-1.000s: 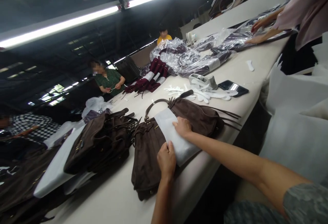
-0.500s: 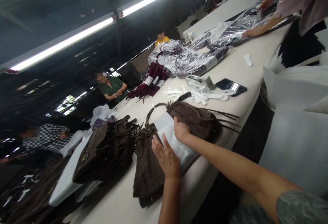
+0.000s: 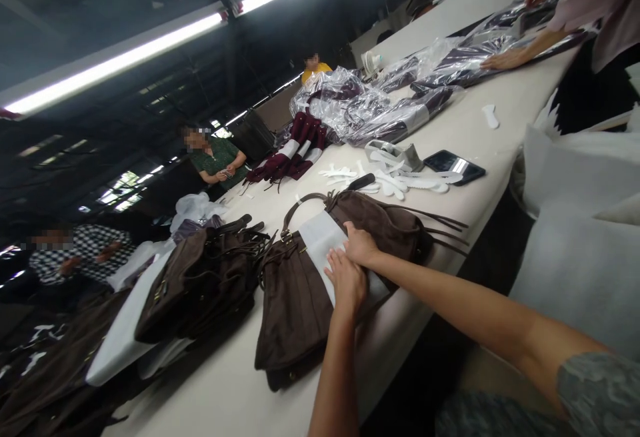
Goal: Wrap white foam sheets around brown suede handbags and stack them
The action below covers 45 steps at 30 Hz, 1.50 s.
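A dark brown handbag (image 3: 293, 307) lies on the table with its handle (image 3: 290, 214) toward the far side. Wrapped across its middle is a white sheet (image 3: 316, 234) of soft packing material. My left hand (image 3: 347, 284) rests flat on this sheet, fingers stretched out. Just beyond it, my right hand (image 3: 361, 247) presses on the sheet too, close to the left fingertips; its fingers are partly hidden but look extended. Long brown straps (image 3: 440, 224) trail from the bag's right end.
More brown bags (image 3: 200, 284) are piled on the left. White cut pieces (image 3: 390, 180), a grey tape dispenser-like object (image 3: 407, 157) and a dark tablet (image 3: 457, 165) lie beyond my bag. Maroon bags (image 3: 295, 147) and plastic-wrapped bags (image 3: 380, 120) sit farther off. A co-worker's hand (image 3: 510, 57) touches wrapped bags.
My left hand has moved right and up onto the white sheet, from its left edge toward my right hand. The right hand has stayed nearly in place, and the view has shifted slightly.
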Motion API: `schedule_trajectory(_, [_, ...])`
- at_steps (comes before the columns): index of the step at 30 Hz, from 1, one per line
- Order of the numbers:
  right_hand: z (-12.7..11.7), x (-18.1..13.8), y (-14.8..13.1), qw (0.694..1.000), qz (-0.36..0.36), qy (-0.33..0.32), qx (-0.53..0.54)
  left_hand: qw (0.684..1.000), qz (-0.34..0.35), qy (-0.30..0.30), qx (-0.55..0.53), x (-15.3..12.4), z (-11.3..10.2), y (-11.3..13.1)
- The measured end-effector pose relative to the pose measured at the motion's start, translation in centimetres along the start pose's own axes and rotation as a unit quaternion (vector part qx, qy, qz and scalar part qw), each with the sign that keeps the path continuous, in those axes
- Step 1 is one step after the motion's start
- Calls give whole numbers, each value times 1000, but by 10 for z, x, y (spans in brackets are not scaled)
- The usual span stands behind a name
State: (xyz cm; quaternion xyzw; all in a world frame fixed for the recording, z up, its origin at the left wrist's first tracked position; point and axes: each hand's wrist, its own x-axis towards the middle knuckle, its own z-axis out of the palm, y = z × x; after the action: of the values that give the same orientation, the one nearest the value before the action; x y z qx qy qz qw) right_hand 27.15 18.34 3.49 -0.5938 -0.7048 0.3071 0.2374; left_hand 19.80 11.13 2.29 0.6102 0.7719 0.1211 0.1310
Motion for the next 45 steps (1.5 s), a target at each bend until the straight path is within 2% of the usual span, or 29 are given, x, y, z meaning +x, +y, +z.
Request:
schedule_trajectory(6, [-13,-31,17,999,-22,-27,-33,998,53,-11,30,2,2,-16])
schedule_trajectory(9, [-25,-43,22,997,-74,-30,-22,995,73,-17,70,4,-3,-19])
schedule_trajectory(10, [-33,-47,23,994,-106,-10,-27,993,81,-23,80,4,-4,-19])
schedule_trajectory(12, [-54,-52,26,981,-164,78,-71,991,96,-27,94,3,-5,-20])
schedule_trajectory(14, [-79,-53,29,958,-161,182,-154,989,105,-11,105,2,-3,-22])
schedule_trajectory(15, [-91,-52,30,948,-135,207,-200,988,107,2,110,1,-2,-22])
schedule_trajectory(16, [-102,-50,30,944,-97,202,-242,988,107,13,115,1,0,-23])
schedule_trajectory(18, [-115,-45,29,946,-22,132,-296,987,105,30,121,0,2,-23])
schedule_trajectory(20, [-118,-41,27,952,14,75,-297,986,104,41,122,0,2,-22])
schedule_trajectory(22, [-114,-40,28,967,0,87,-240,987,106,49,115,0,2,-22])
schedule_trajectory(24, [-108,-40,34,984,-26,122,-127,987,109,57,106,0,3,-22])
schedule_trajectory(27, [-99,-39,56,993,30,111,39,986,112,72,103,0,6,-24])
schedule_trajectory(29, [-97,-36,70,990,86,89,67,984,116,76,111,0,8,-24])
schedule_trajectory(32, [-95,-30,78,987,116,105,28,982,120,69,132,-1,7,-23])
schedule_trajectory(34, [-93,-30,75,986,95,126,-53,981,119,60,143,-2,5,-22])
schedule_trajectory(36, [-89,-36,74,977,9,128,-169,981,119,51,146,-3,2,-20])
schedule_trajectory(38, [-85,-45,79,955,-111,97,-255,981,118,45,148,-6,-1,-19])
schedule_trajectory(40, [-86,-55,87,944,-186,37,-269,980,120,42,149,-7,-2,-19])
schedule_trajectory(43, [-104,-62,88,945,-199,-55,-255,981,120,39,146,-9,-2,-20])
schedule_trajectory(45, [-124,-58,71,941,-174,-107,-271,982,116,36,146,-8,-2,-21])
